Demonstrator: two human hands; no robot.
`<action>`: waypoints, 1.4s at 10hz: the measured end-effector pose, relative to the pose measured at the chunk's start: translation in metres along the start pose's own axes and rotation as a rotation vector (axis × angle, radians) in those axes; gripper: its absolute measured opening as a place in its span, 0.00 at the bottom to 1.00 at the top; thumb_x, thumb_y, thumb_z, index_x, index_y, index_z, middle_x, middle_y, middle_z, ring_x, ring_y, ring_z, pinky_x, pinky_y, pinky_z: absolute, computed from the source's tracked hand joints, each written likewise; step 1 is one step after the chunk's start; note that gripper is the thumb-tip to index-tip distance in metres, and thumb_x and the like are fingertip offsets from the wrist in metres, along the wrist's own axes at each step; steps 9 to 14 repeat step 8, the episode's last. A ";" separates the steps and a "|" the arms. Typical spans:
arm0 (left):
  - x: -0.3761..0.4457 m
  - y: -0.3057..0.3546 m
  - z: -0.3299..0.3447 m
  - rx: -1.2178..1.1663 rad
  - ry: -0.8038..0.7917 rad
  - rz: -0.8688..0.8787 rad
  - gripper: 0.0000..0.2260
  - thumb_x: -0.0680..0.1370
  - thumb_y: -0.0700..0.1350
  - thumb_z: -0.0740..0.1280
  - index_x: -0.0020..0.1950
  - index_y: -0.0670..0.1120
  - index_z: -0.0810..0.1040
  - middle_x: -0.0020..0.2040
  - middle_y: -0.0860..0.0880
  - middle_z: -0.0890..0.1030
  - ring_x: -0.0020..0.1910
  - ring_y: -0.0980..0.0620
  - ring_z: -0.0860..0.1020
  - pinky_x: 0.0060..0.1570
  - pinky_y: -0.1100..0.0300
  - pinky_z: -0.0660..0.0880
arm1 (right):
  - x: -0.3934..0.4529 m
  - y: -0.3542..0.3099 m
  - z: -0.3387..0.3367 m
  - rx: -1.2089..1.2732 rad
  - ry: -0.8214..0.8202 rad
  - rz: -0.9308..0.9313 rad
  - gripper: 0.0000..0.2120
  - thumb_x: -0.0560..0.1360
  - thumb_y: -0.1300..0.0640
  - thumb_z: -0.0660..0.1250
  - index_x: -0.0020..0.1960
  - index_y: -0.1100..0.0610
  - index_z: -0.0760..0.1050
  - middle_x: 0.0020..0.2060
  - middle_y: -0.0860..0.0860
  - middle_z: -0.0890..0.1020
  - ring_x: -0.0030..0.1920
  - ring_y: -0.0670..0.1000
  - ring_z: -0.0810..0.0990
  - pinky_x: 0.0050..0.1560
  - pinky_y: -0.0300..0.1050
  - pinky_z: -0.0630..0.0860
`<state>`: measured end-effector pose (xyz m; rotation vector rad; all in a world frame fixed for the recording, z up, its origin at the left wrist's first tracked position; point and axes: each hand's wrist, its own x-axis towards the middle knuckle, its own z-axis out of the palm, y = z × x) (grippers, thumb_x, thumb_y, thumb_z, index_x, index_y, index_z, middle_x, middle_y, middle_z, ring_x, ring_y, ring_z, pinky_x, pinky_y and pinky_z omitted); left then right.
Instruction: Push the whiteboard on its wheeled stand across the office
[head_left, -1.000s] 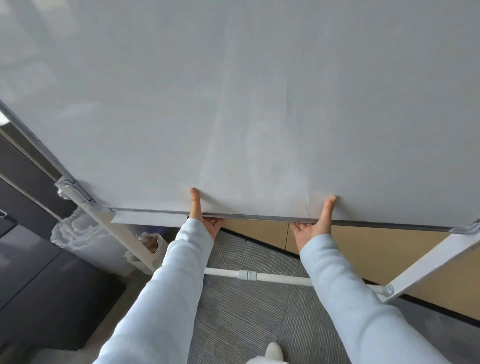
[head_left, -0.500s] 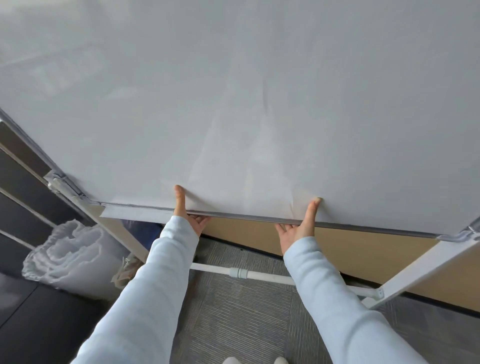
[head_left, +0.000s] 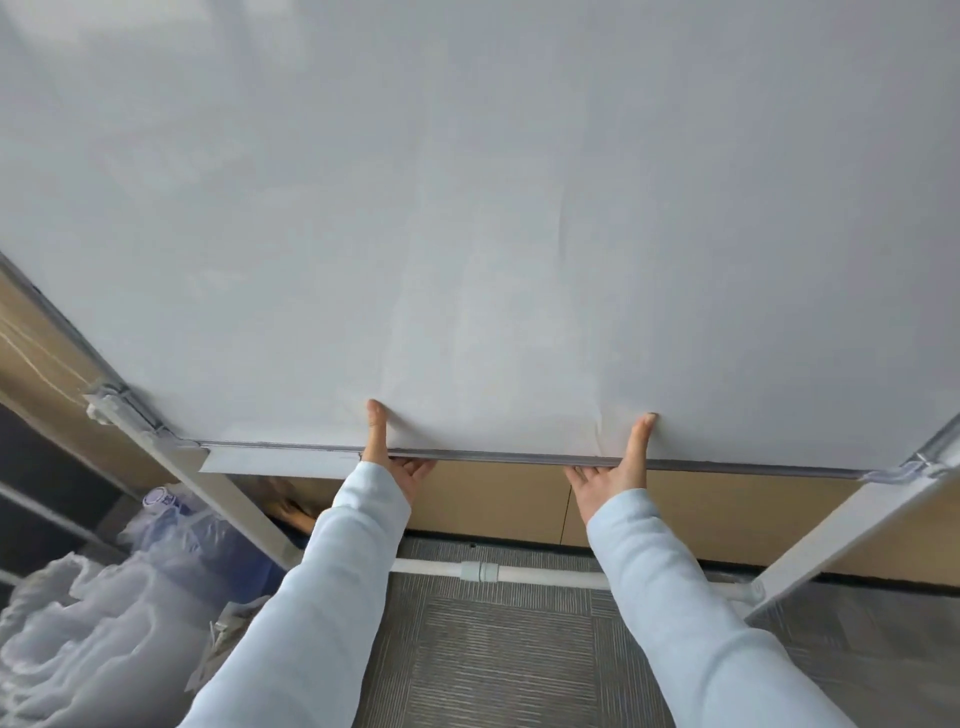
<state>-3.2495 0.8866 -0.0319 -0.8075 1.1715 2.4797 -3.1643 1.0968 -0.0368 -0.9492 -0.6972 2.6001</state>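
Both hands clasp the bottom edge of the whiteboard (head_left: 467, 208): the left hand (head_left: 397, 462) and the right hand (head_left: 615, 475) each lay a thumb flat on the front face while the fingers curl under the lower rail, out of sight behind it. The hands sit near the middle of the edge, apart from one another.

The board fills most of the view, directly ahead of the person and tilted toward the camera. Its stand (head_left: 831, 535) shows as two slanted white legs, one at each lower corner, joined low down by a white crossbar (head_left: 493, 571) above the grey carpet (head_left: 493, 660). A tan wall panel (head_left: 727, 514) lies close behind. No wheels are visible.

Step in hand, as judged: mid-push, the load carried through both hands.

At lower left, a bundle of white foam sheet (head_left: 62, 634) and a clear plastic bag (head_left: 187, 530) lie just beside the left leg.

Next move calls for equal pressure from both hands to hold the stand straight, and a course that keeps the left leg off the bundle and the board off the wall.
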 end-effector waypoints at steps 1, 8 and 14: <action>0.010 0.010 0.000 -0.012 -0.039 -0.039 0.36 0.64 0.66 0.72 0.63 0.44 0.69 0.56 0.42 0.78 0.51 0.43 0.80 0.58 0.47 0.77 | 0.004 0.006 0.008 0.011 0.022 -0.014 0.39 0.66 0.28 0.64 0.71 0.46 0.67 0.64 0.53 0.77 0.63 0.54 0.76 0.58 0.52 0.74; 0.015 0.024 -0.011 0.060 -0.127 -0.239 0.42 0.68 0.68 0.68 0.72 0.45 0.63 0.73 0.42 0.69 0.69 0.45 0.72 0.68 0.53 0.68 | -0.002 0.025 0.025 0.022 0.249 -0.103 0.47 0.67 0.28 0.65 0.75 0.58 0.62 0.69 0.60 0.71 0.68 0.58 0.72 0.64 0.54 0.73; 0.015 0.024 -0.011 0.060 -0.127 -0.239 0.42 0.68 0.68 0.68 0.72 0.45 0.63 0.73 0.42 0.69 0.69 0.45 0.72 0.68 0.53 0.68 | -0.002 0.025 0.025 0.022 0.249 -0.103 0.47 0.67 0.28 0.65 0.75 0.58 0.62 0.69 0.60 0.71 0.68 0.58 0.72 0.64 0.54 0.73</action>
